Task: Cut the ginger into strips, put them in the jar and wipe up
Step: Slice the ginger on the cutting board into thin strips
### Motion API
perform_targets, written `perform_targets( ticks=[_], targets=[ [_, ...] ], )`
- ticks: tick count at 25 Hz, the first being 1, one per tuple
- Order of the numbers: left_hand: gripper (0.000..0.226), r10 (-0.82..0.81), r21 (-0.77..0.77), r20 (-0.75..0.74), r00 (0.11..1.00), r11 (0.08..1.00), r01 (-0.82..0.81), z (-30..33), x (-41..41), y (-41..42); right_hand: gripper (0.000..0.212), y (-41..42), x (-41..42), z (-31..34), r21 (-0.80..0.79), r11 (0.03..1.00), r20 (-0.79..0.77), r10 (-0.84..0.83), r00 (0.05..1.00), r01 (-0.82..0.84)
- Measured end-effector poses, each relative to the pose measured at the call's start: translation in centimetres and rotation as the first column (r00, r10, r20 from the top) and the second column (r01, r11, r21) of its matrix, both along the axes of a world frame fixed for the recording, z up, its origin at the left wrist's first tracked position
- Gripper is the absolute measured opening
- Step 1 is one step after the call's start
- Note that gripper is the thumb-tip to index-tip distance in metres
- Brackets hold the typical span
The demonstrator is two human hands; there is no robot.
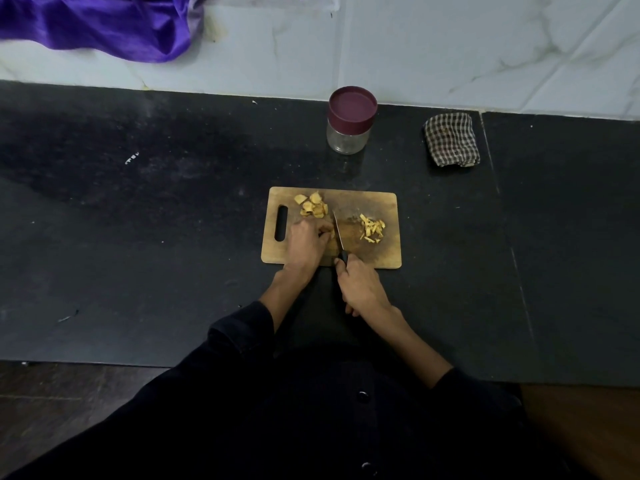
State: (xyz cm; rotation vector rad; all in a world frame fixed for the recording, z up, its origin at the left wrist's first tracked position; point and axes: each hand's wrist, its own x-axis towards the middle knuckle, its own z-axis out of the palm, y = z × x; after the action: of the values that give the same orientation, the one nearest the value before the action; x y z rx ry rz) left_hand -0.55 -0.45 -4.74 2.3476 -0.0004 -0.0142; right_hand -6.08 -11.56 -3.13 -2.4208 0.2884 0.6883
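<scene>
Counts: one cutting board, one knife, one jar, one folded cloth, two heaps of ginger, two hands.

Board: wooden, rectangular with rounded corners and a slot handle at its left end; stained darker toward the middle. It lies at centre frame on the counter.

Ginger: flat, pale yellow ginger slices heaped at the board's upper left; thin ginger strips scattered at the board's right. A further piece sits under the left fingertips, mostly hidden.

Left hand: fingers curled down, pinning the ginger piece to the board just left of the blade.

Right hand: wrapped round the knife's black handle at the board's lower edge. The narrow metal blade points to the top of the frame, running between the left hand and the strips; whether its edge touches the board cannot be told.

Jar: clear, cylindrical, with a maroon lid screwed on; it stands above the board, well apart from it, near the wall. No contents made out.

Cloth: dark-and-white check, folded into a soft pad, to the right of the jar.

Surface: black speckled stone counter with a seam running down at right. White marbled wall tiles fill the top of the frame. Shiny purple fabric hangs at upper left. Dark sleeves and a buttoned dark garment fill the bottom.
</scene>
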Motion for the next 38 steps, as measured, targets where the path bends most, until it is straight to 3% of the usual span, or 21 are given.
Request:
perform_targets(
  ticks=[16,24,33,38],
  targets=[
    [0.008,0.006,0.041,-0.030,1.000,0.999,-0.005,0.4,-0.2,-0.1,0.035,0.0,-1.2,0.4,-0.076,0.997,-0.162,0.021,0.987,-0.034],
    [0.016,0.012,0.035,-0.040,0.999,0.999,-0.011,0.6,-0.5,-0.1,0.041,-3.3,-1.4,1.2,0.048,0.980,-0.101,-0.189,0.977,0.194],
    [0.019,0.003,-0.016,0.041,0.999,1.000,-0.003,0.4,-0.9,1.2,0.035,-0.7,-1.1,0.9,0.092,0.995,-0.072,0.046,0.996,-0.039],
    [0.019,-0.007,0.009,0.046,0.999,1.000,0.006,0.1,-0.7,1.2,0.034,-0.9,-1.0,0.7,0.099,0.995,-0.090,0.042,0.995,-0.033]
  ],
)
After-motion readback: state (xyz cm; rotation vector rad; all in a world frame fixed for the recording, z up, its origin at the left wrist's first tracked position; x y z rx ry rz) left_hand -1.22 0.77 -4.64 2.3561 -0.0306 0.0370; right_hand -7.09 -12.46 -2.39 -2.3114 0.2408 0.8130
